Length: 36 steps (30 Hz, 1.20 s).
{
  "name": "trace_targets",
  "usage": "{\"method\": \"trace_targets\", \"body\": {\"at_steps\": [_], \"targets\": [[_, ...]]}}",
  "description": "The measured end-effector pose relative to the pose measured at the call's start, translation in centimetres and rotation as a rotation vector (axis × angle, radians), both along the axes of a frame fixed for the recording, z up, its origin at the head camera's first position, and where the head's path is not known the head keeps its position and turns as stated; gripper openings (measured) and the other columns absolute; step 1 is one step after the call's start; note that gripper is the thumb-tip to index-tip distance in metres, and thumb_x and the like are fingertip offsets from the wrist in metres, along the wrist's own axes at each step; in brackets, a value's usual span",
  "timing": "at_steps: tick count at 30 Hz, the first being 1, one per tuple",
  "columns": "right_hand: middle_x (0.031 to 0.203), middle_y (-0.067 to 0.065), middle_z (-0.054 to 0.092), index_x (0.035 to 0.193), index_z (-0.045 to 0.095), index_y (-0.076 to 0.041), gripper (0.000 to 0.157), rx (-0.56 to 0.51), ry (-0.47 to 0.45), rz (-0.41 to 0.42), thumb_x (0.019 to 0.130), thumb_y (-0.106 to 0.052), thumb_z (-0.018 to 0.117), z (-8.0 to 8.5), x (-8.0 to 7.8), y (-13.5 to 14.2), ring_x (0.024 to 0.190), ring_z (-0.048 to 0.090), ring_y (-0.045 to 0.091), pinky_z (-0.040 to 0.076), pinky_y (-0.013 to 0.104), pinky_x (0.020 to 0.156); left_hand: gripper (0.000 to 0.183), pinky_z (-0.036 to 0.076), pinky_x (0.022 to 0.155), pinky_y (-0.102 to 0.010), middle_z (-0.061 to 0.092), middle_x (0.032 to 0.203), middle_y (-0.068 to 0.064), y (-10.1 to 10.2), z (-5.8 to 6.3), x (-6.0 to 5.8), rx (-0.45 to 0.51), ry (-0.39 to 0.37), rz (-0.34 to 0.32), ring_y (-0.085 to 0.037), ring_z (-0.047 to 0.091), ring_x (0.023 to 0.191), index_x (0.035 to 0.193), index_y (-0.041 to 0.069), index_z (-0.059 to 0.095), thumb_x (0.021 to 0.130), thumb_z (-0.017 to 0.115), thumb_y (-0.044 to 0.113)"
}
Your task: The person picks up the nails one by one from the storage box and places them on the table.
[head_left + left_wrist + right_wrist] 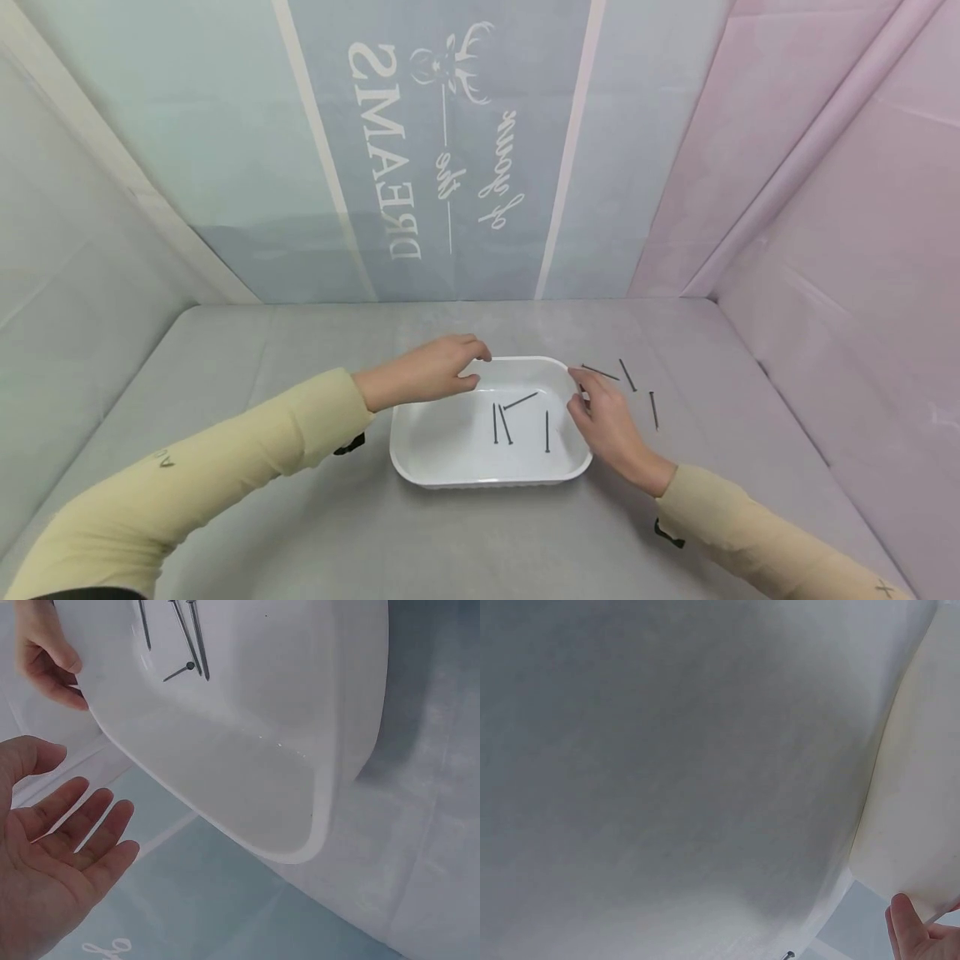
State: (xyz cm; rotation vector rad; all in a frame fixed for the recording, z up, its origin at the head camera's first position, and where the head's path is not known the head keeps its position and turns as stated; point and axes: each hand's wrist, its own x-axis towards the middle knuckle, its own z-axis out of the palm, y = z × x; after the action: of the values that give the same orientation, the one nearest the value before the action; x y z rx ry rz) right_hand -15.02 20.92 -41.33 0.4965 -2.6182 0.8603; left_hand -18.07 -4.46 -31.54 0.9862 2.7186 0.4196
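Note:
A white rectangular tray (450,467) with rounded corners holds several dark nails (547,432) lying loose on its floor. My right hand (611,421) is at the tray's right rim and pinches it, with a finger (906,922) against the outer wall in the right wrist view. A small dark patch shows between that thumb and forefinger; I cannot tell what it is. My left hand (431,371) hovers over the back left rim, fingers apart and slightly bent. In the left wrist view its palm (56,859) is bare, with nothing held.
Three more nails (627,375) lie on the grey cloth-covered table (315,517) just right of the tray. A printed fabric wall (450,275) rises behind, and pale fabric walls (840,275) stand at both sides.

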Motion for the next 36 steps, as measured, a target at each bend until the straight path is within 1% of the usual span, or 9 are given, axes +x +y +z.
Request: {"method": "trace_targets", "body": {"at_steps": [7,12,16,20,25,36], "targets": [[0.116,0.023,0.055,0.119,0.052,0.008,0.037,-0.005,-0.024,0.001,0.082,0.002,0.050,0.3,-0.2,0.2,0.092,0.062,0.031,0.053,0.029,0.070,0.029,0.044,0.086,-0.030,0.055,0.115,-0.006,0.9,0.2,-0.6,-0.037,0.005,-0.085,-0.018,0.054,0.102,0.117,0.005,0.056,0.088,0.054,0.011],[0.116,0.023,0.055,0.119,0.052,0.007,0.037,0.001,-0.027,0.005,0.083,0.001,0.050,0.5,-0.4,0.3,0.091,0.062,0.031,0.053,0.029,0.069,0.027,0.044,0.087,-0.030,0.056,0.113,-0.008,1.5,0.2,-1.0,-0.038,0.015,-0.154,-0.019,0.054,0.102,0.115,0.004,0.057,0.088,0.053,0.008],[0.115,0.023,0.055,0.118,0.052,0.008,0.037,-0.003,-0.019,0.010,0.082,0.002,0.050,0.5,-0.5,0.4,0.091,0.062,0.030,0.053,0.030,0.068,0.026,0.043,0.087,-0.030,0.057,0.113,-0.008,1.9,0.2,-1.1,-0.056,0.002,-0.174,-0.019,0.054,0.103,0.113,0.005,0.058,0.088,0.053,0.007],[0.115,0.023,0.055,0.118,0.052,0.008,0.037,-0.002,-0.018,0.010,0.082,0.002,0.050,0.5,-0.5,0.4,0.091,0.062,0.030,0.053,0.029,0.068,0.026,0.043,0.088,-0.029,0.057,0.113,-0.006,2.5,0.0,-1.3,-0.106,-0.003,-0.185,-0.017,0.054,0.104,0.113,0.006,0.059,0.088,0.055,0.009],[0.116,0.022,0.055,0.119,0.052,0.007,0.037,-0.003,-0.039,0.010,0.083,0.001,0.050,0.4,-0.5,0.4,0.093,0.061,0.030,0.053,0.030,0.069,0.024,0.044,0.087,-0.028,0.059,0.109,-0.006,3.2,-0.3,-1.3,-0.134,-0.008,-0.226,-0.016,0.055,0.102,0.110,0.006,0.060,0.087,0.058,0.009],[0.118,0.021,0.054,0.121,0.051,0.006,0.037,0.002,-0.071,0.005,0.084,0.001,0.048,0.3,-0.5,0.5,0.095,0.060,0.029,0.053,0.030,0.071,0.022,0.045,0.084,-0.026,0.060,0.106,-0.003,3.9,-0.9,-1.4,-0.172,0.021,-0.298,-0.015,0.057,0.099,0.107,0.006,0.062,0.085,0.062,0.008]]}}
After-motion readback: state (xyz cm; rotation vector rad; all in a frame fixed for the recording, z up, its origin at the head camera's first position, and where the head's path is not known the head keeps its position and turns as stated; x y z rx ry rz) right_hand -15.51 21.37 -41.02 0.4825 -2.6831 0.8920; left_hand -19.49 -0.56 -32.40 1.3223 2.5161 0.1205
